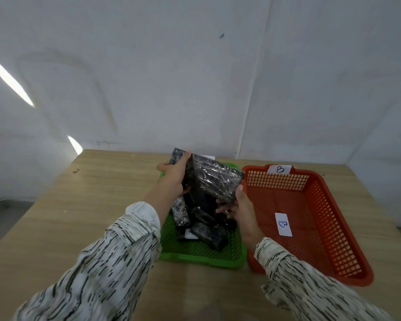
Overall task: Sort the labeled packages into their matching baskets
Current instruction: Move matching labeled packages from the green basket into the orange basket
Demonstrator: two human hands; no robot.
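Both hands held one black package [214, 179] above the green basket [202, 257]: the left hand [175, 176] had a closed grip on its far end, the right hand [237, 205] on its near edge. More packages [202, 224] lay inside. The orange basket [310, 218] marked B stood just beside on the counter [83, 195].

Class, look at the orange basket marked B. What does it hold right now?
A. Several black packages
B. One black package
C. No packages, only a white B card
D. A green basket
C. The orange basket holds only a white B card on its floor; the black packages lie in the green basket, and both hands hold one above it.
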